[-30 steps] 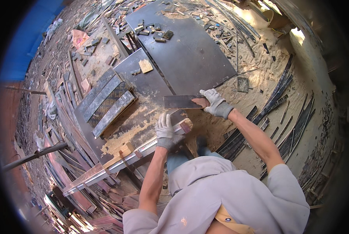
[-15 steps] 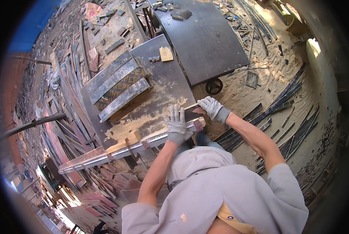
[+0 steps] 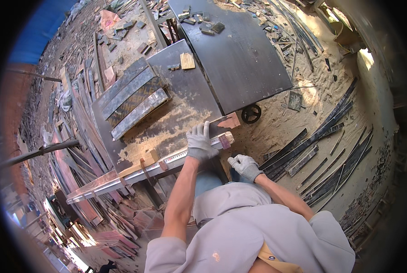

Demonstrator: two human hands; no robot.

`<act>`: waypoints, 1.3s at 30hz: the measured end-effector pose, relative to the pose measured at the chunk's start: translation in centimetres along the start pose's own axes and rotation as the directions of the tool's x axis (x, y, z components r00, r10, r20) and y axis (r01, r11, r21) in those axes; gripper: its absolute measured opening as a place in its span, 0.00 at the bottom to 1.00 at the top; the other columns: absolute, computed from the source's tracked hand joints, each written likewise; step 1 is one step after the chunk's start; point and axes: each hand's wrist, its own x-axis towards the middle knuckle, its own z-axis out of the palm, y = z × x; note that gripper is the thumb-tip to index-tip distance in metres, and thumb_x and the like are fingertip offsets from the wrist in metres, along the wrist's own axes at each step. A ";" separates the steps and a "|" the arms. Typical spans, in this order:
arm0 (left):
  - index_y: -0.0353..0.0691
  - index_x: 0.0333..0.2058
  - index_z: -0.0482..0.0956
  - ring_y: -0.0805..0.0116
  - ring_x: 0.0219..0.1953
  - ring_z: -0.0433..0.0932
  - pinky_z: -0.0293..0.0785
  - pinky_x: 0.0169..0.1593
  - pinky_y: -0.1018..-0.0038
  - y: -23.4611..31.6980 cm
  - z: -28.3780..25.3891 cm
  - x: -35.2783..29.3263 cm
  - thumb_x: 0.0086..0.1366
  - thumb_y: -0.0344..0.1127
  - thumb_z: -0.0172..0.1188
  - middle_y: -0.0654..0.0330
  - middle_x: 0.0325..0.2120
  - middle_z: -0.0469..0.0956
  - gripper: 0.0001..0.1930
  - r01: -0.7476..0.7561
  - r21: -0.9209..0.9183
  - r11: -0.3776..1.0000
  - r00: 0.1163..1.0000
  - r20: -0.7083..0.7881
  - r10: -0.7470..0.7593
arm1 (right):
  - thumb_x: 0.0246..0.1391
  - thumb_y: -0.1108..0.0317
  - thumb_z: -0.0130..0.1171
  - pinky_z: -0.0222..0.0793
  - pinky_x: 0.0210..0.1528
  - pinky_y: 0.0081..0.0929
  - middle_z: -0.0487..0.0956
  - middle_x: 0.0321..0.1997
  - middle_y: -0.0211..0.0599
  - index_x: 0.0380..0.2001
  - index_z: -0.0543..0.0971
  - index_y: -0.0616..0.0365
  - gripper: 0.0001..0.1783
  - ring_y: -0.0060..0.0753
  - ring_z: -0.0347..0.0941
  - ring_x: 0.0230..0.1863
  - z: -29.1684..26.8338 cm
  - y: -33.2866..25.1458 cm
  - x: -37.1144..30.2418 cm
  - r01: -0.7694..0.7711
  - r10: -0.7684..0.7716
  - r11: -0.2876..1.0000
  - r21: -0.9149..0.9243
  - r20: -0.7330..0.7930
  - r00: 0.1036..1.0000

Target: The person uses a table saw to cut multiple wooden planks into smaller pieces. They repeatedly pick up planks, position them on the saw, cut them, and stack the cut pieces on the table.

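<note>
My left hand point(image 3: 199, 142), in a grey knit glove, rests with its fingers extended at the near edge of the dark, sawdust-strewn tabletop point(image 3: 196, 88). Its palm lies over a long rail point(image 3: 174, 159) marked with a measuring scale. My right hand point(image 3: 244, 166), also gloved, is off the table beside my lap, its fingers curled in; anything inside them is hidden. A reddish patch point(image 3: 231, 121) shows at the table's right corner. Left of my left hand, a small wooden block point(image 3: 154, 155) sits against the rail.
Dark-faced board strips point(image 3: 142, 109) lie stacked on the table's left part. A pale wood offcut point(image 3: 187, 61) lies farther back. Beyond a gap stands a second dark tabletop point(image 3: 240, 59), with a handwheel point(image 3: 251, 113) below it. Long dark strips point(image 3: 321, 132) litter the sandy floor at right.
My right hand has left the table's right corner and come down toward my lap. My left hand has stayed by the rail, shifting slightly. The reddish patch at the corner is more exposed.
</note>
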 end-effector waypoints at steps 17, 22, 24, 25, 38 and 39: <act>0.42 0.76 0.61 0.43 0.70 0.70 0.73 0.70 0.51 -12.0 -15.1 25.2 0.37 0.64 0.81 0.46 0.66 0.72 0.68 0.004 0.036 0.999 0.993 -0.114 0.000 | 0.65 0.56 0.71 0.80 0.42 0.31 0.90 0.36 0.34 0.42 0.88 0.59 0.16 0.24 0.83 0.36 -0.2 6.7 -4.6 -0.134 0.178 0.977 0.163 -0.296 0.939; 0.39 0.76 0.59 0.37 0.70 0.68 0.71 0.73 0.52 -14.3 -16.7 29.5 0.36 0.60 0.84 0.40 0.67 0.68 0.70 -0.009 -0.009 1.000 0.986 -0.168 0.007 | 0.63 0.54 0.73 0.82 0.48 0.34 0.91 0.40 0.39 0.44 0.89 0.58 0.18 0.32 0.87 0.41 1.5 6.7 -5.7 -0.211 0.284 0.943 0.257 -0.292 0.913; 0.40 0.77 0.57 0.36 0.71 0.66 0.70 0.73 0.51 -14.6 -16.6 29.9 0.36 0.59 0.85 0.39 0.68 0.66 0.70 0.024 -0.028 0.999 0.996 -0.087 -0.027 | 0.63 0.55 0.73 0.82 0.48 0.34 0.91 0.39 0.38 0.44 0.89 0.57 0.17 0.31 0.87 0.41 2.2 7.0 -6.9 -0.256 0.332 0.933 0.254 -0.325 0.886; 0.41 0.77 0.56 0.36 0.72 0.65 0.70 0.74 0.51 -14.6 -16.4 29.7 0.36 0.59 0.86 0.39 0.68 0.65 0.71 -0.006 -0.066 0.998 0.993 -0.115 -0.002 | 0.63 0.55 0.73 0.82 0.47 0.34 0.91 0.39 0.38 0.44 0.89 0.57 0.16 0.31 0.87 0.40 2.5 7.2 -7.5 -0.217 0.300 0.941 0.260 -0.345 0.890; 0.42 0.53 0.90 0.52 0.50 0.87 0.86 0.52 0.60 -12.1 -8.1 28.5 0.52 0.44 0.81 0.45 0.51 0.80 0.29 -0.011 -0.543 0.840 0.991 0.107 0.082 | 0.64 0.52 0.71 0.84 0.51 0.42 0.91 0.42 0.48 0.45 0.88 0.58 0.20 0.45 0.90 0.46 2.6 3.7 -3.2 -0.046 0.186 0.944 0.326 -0.412 0.892; 0.38 0.51 0.89 0.58 0.44 0.88 0.88 0.43 0.63 -11.5 -8.0 28.4 0.51 0.35 0.81 0.50 0.43 0.85 0.26 -0.002 -0.633 0.774 0.978 0.162 0.134 | 0.64 0.52 0.70 0.83 0.53 0.43 0.91 0.44 0.49 0.45 0.87 0.59 0.20 0.48 0.89 0.48 0.5 3.1 -2.5 -0.101 0.229 0.948 0.301 -0.429 0.874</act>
